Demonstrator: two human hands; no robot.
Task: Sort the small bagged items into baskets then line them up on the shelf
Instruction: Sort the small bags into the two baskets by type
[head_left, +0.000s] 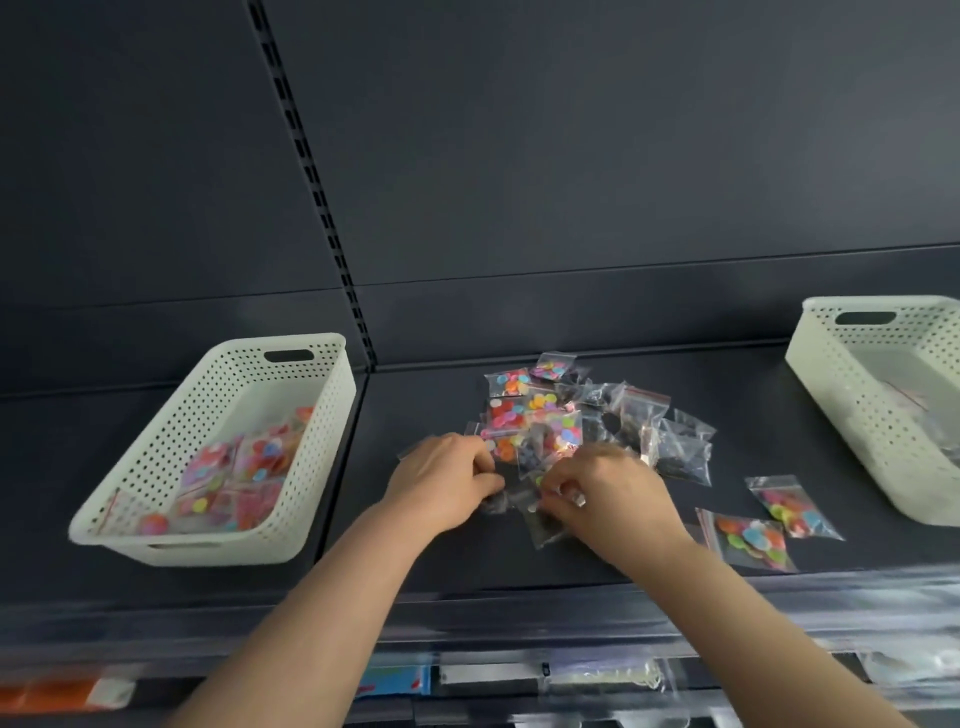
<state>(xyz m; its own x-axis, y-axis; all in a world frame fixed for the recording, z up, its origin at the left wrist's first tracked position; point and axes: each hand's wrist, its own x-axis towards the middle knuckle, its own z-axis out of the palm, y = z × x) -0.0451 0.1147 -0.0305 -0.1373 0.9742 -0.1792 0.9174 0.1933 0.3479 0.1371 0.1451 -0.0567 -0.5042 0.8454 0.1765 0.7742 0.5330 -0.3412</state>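
We had both hands down on the dark shelf, working at the near edge of the pile of small zip bags that lay in the middle, between the two baskets. Our left hand had its fingers curled in and its thumb pressed on a crumpled bag at the pile's front. Our right hand, just beside it, pinched a clear bag between thumb and fingertips, though the blur kept us from telling what it contained. The pile mixed bags of bright coloured discs, mostly on its left and far side, with dark-filled bags on its right. The white perforated left basket stood well apart on the left and already held several bags of coloured discs. The right basket, partly cut off by the frame's edge, stood far right, its contents unclear. Two loose disc bags lay flat on the shelf, right of our right wrist.
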